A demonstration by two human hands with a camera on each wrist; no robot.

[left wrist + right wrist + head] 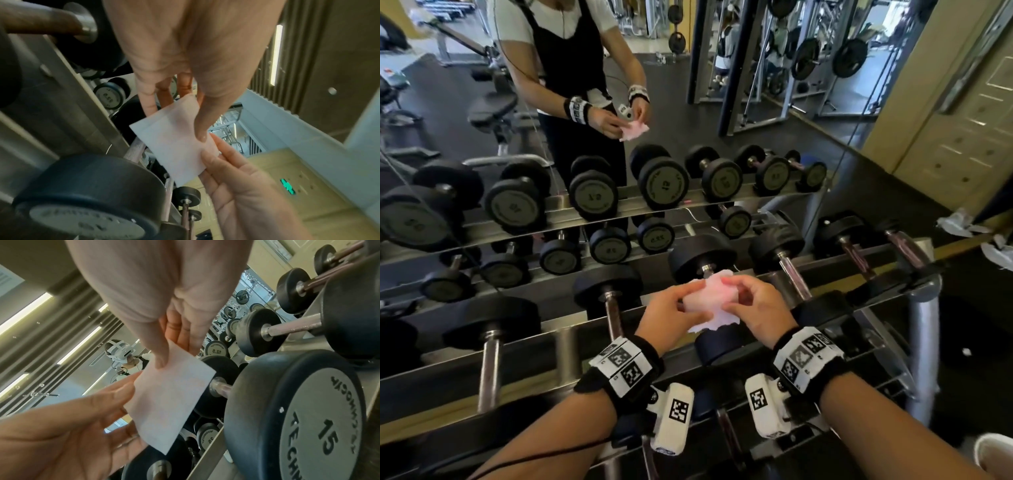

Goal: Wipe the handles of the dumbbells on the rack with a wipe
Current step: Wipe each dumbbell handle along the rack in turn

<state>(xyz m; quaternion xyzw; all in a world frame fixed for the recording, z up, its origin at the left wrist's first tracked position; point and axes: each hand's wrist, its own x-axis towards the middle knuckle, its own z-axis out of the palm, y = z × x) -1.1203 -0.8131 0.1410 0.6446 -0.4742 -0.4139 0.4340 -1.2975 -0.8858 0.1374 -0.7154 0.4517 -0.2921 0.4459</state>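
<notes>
Gym mirror behind the dumbbell rack [924, 308].
Both hands, left hand [671, 313] and right hand [760, 308], pinch a limp wipe [710, 301] mid-frame; edges give easiest purchase.

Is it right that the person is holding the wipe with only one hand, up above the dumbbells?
Not quite. Both hands hold the wipe: the left hand and the right hand pinch it together above the dumbbells. The head view shows it.

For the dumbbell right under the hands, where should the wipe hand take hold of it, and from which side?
Take the dumbbell by its bare metal handle between the heads, from above: it lies across the rack rails, top exposed. The wipe is pinched by both hands.
</notes>
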